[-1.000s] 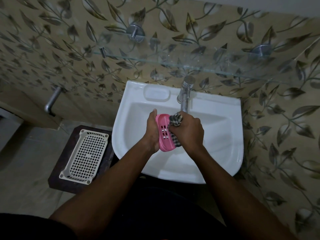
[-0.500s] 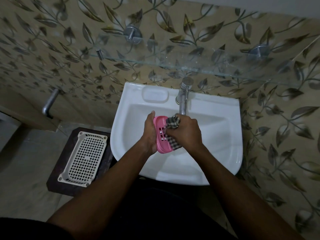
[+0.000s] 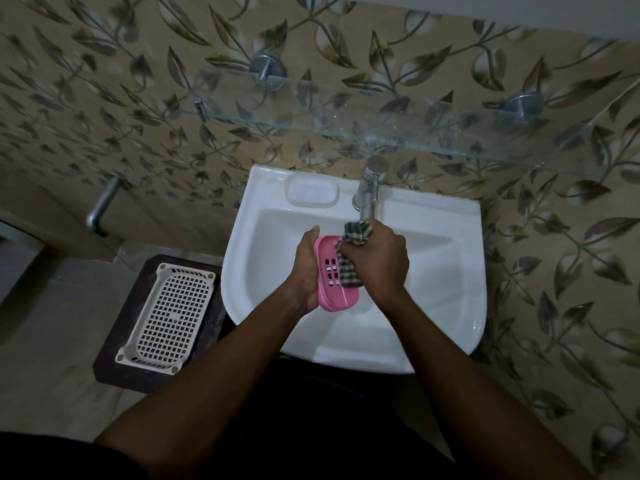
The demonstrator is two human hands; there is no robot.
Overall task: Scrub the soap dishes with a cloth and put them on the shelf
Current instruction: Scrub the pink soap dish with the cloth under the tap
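Head view, looking down over a white wall-hung sink (image 3: 460, 271). Both hands work above the middle of the basin, clear of its rim on every side; the widest free stretch of basin lies to the right of the right hand and toward the near edge. The tap (image 3: 369, 195) stands just behind the hands, its spout just behind the top of the cloth; contact cannot be told. A glass shelf (image 3: 346, 131) runs across the wall above the tap, its front edge overhanging the back of the sink.

Left hand (image 3: 304, 271): fingers wrapped around the left long edge of the pink soap dish (image 3: 337, 299), gripping it and holding it on edge over the basin, slotted face turned toward the right hand.

Right hand (image 3: 379, 261): fingers clenched around a bunched checked cloth (image 3: 348, 271), which is pressed against the slotted face of the dish. A fold of cloth sticks out above the fist.

Left of the sink, well apart from the hands, a white perforated tray (image 3: 169, 313) rests on a dark stool (image 3: 114, 358) on the floor. A metal pipe (image 3: 102, 206) projects from the wall above it.
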